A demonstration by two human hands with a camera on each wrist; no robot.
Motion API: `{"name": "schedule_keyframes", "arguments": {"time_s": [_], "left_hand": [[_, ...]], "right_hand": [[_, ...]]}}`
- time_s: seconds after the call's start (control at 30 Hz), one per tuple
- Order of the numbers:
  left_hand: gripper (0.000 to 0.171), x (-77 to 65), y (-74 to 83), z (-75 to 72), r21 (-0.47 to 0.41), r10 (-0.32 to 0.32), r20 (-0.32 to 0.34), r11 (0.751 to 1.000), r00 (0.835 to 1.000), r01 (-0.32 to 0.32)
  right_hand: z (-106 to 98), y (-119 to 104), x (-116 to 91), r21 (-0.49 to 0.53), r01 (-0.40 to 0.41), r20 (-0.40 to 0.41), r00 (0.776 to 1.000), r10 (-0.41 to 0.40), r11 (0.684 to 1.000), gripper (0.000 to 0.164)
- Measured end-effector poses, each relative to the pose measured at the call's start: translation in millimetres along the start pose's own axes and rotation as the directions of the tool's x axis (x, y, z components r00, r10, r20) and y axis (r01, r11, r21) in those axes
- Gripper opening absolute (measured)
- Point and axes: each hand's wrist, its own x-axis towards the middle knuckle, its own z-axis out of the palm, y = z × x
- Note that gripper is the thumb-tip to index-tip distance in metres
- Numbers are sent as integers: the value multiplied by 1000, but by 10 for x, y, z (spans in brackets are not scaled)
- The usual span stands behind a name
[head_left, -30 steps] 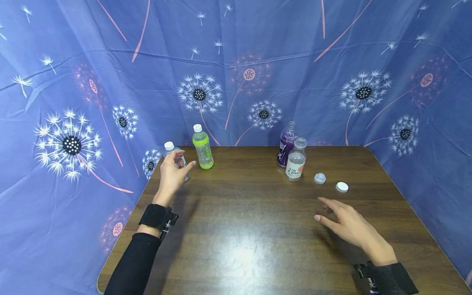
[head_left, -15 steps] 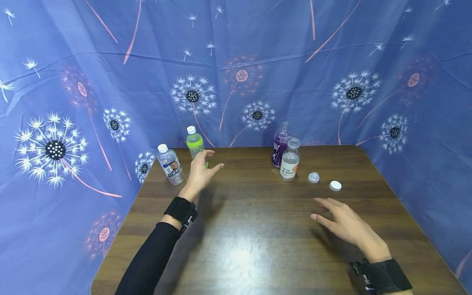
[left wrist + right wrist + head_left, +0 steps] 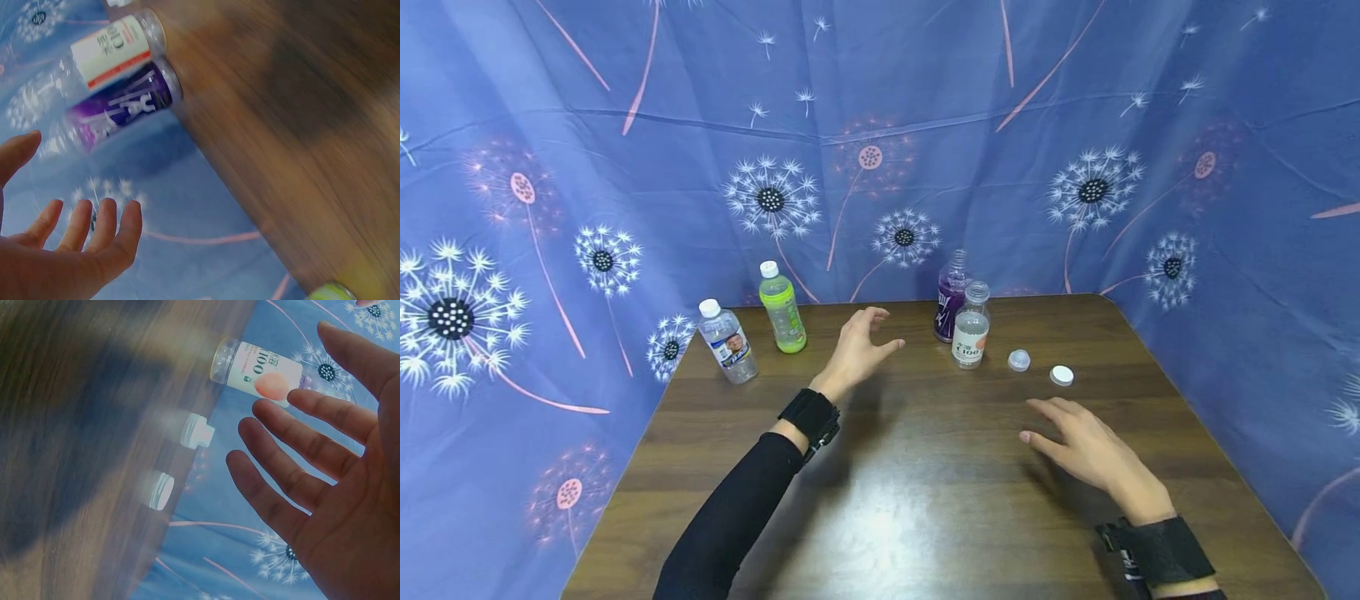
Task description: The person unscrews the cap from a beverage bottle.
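My left hand (image 3: 859, 350) hangs over the table's middle with fingers apart and nothing in it. To its right stand two uncapped bottles, a clear one with a white label (image 3: 969, 337) and, partly hidden behind it, a purple-labelled one (image 3: 948, 304). Both also show in the left wrist view, the purple label (image 3: 122, 107) nearer the fingers. My right hand (image 3: 1093, 450), likewise holding nothing, hovers at the right with relaxed fingers. Beyond its fingertips lie a translucent cap (image 3: 1018, 360) and a flat white cap (image 3: 1062, 376).
At the back left stand two capped bottles, a clear one with a face on its label (image 3: 730, 346) and a green one (image 3: 784, 312). Behind the wooden table (image 3: 925, 450) hangs a blue dandelion-print cloth (image 3: 820, 208).
My left hand has moved right, from the clear capped bottle past the green one toward the uncapped pair. The head view has turned slightly right. My right hand keeps almost the same place.
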Motion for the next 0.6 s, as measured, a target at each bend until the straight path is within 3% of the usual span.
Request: {"name": "schedule_keyframes", "arguments": {"time_s": [0.3, 0.6], "left_hand": [[63, 160, 238, 387, -20, 10, 76, 1000, 997, -8], [75, 292, 399, 741, -45, 22, 110, 999, 994, -17]], "right_hand": [[-41, -18, 20, -44, -24, 7, 1000, 25, 999, 66], [-108, -55, 60, -89, -23, 18, 1000, 25, 996, 66]]}}
